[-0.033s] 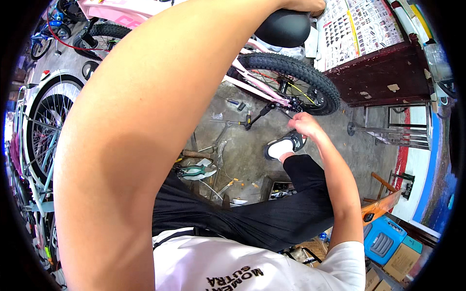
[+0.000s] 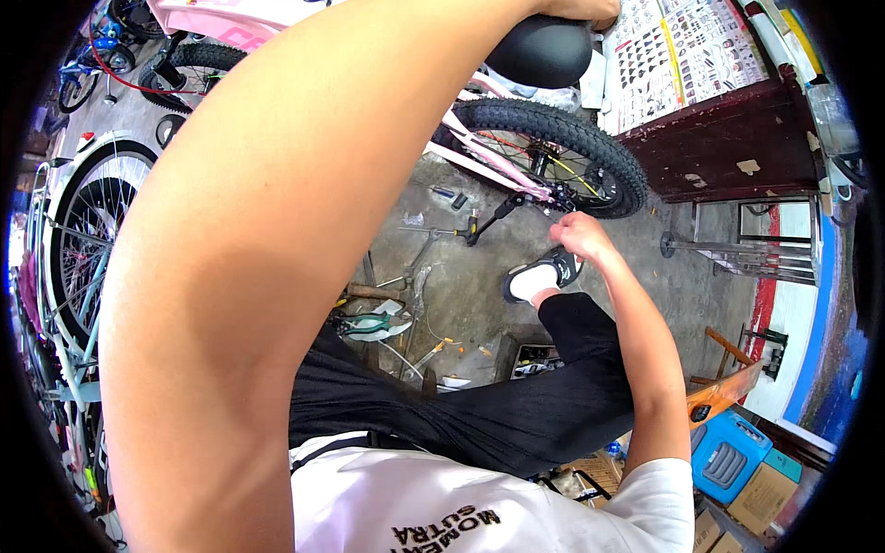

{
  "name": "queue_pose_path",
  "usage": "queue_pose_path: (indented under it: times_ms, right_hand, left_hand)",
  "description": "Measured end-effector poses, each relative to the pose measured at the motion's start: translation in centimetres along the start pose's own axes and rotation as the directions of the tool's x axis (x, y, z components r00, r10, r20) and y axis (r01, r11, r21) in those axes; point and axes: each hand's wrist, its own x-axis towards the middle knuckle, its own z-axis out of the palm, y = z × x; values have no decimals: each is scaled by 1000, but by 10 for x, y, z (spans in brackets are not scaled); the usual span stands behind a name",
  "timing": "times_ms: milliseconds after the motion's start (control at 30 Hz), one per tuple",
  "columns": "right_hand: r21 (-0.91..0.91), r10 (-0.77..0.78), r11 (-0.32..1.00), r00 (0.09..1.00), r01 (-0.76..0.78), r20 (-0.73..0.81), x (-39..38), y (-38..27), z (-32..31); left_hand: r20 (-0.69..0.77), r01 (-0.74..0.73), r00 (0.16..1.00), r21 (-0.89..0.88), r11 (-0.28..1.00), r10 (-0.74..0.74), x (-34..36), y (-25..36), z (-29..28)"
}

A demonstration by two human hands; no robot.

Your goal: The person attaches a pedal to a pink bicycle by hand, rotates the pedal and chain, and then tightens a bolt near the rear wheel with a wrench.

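Note:
A pink bicycle with a black saddle and a knobbly rear tyre stands in front of me. My left arm reaches across the view to the saddle. There my left hand is curled at the saddle's far side, partly cut off by the upper edge. My right hand is closed, just below the rear wheel's hub. A thin dark piece shows at its fingertips, too small to name. Left of that hand is the bicycle's black crank arm. My shoe is on the floor under the right hand.
Pliers with green handles, a hammer and a yellow-shafted tool lie on the concrete floor. A dark red cabinet and a metal rack stand at right. Another bicycle's wheel is at left. A blue case sits lower right.
My right hand has shifted very slightly to the right below the hub. Otherwise the scene looks the same, with my left hand still at the saddle.

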Motion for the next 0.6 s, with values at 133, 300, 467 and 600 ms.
queue_pose_path:
  times_ms: [133, 300, 467, 600]
  right_hand:
    - [-243, -164, 962, 976, 127, -140, 8, 9, -6]
    - [-404, -231, 904, 956, 142, -181, 4, 4, -7]
    - [-544, -248, 837, 926, 58, -283, 14, 29, 3]
    - [-503, -192, 864, 932, 13, -307, 22, 40, 11]
  left_hand:
    - [26, 18, 1000, -23, 1000, -18, -7, 4, -7]
    - [56, 25, 998, -54, 998, -22, -9, -2, -9]
    - [68, 68, 996, -65, 996, -64, -2, 0, -8]
    - [129, 115, 987, -116, 987, -100, -4, 2, -9]
